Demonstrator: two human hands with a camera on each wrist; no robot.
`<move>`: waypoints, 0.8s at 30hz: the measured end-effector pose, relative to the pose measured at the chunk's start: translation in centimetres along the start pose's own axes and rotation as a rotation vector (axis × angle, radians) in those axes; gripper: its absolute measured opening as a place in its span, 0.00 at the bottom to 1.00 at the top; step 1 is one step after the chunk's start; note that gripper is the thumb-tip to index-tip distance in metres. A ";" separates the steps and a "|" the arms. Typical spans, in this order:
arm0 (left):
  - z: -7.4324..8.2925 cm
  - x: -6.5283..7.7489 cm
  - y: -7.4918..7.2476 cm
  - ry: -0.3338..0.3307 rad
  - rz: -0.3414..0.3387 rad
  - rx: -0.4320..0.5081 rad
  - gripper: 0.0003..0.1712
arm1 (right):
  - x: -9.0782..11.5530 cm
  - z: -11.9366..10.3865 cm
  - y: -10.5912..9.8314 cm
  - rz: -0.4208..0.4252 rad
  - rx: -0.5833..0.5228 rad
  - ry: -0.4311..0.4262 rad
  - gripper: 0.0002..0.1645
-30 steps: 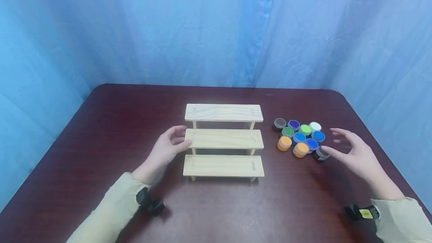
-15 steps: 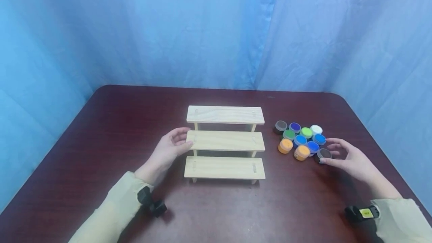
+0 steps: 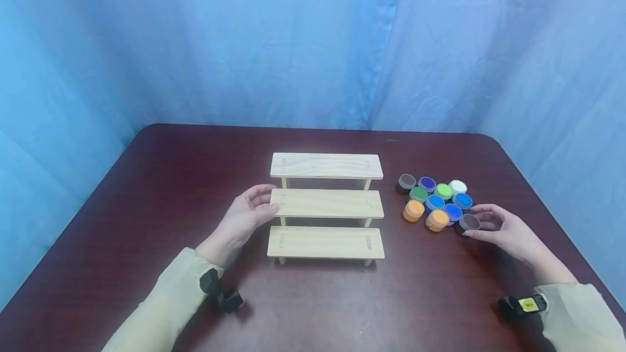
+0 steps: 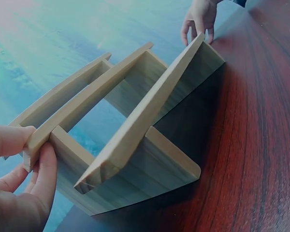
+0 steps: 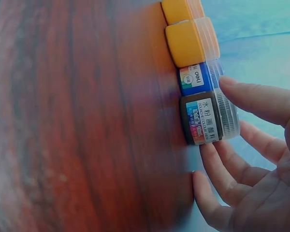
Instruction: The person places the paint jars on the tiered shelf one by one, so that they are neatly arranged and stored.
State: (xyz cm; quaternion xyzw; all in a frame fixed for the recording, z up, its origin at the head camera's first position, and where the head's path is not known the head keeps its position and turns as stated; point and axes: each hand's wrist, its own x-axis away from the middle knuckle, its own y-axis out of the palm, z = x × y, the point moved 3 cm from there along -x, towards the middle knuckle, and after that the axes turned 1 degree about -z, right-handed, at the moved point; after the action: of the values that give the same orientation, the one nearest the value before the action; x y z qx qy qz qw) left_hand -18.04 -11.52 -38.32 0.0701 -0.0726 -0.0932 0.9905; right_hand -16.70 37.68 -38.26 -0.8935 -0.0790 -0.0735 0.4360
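A three-tier wooden stand (image 3: 326,203) is upright near the middle of the table. My left hand (image 3: 243,216) pinches the left end of its middle board, thumb on top and fingers below, as the left wrist view shows. At the right, my right hand (image 3: 506,233) is around a dark brown paint jar (image 3: 469,223) with a clear lid. In the right wrist view the thumb lies at the ribbed lid and the fingers curl along the other side. This jar (image 5: 200,120) stands on the table at the near right corner of the jar group.
Several more paint jars stand close together: two orange jars (image 3: 413,210) in front, blue jars (image 3: 434,203), green, purple, another dark jar (image 3: 406,182) and a white jar (image 3: 457,187) behind. Blue curtains (image 3: 274,48) hang around the dark red table (image 3: 195,167).
My right hand has moved down and left to the dark brown jar, its thumb and fingers closing around it. My left hand has stayed at the stand.
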 end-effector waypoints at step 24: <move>-0.1 0.1 0.0 0.014 0.013 0.016 0.29 | -0.6 1.0 0.2 0.026 0.010 0.042 0.37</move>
State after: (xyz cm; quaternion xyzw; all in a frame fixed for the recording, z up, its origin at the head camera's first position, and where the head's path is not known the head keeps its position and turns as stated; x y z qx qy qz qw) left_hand -17.92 -11.49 -38.40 0.0780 -0.0667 -0.0855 0.9910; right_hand -17.16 38.29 -39.19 -0.8906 -0.0584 -0.0861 0.4427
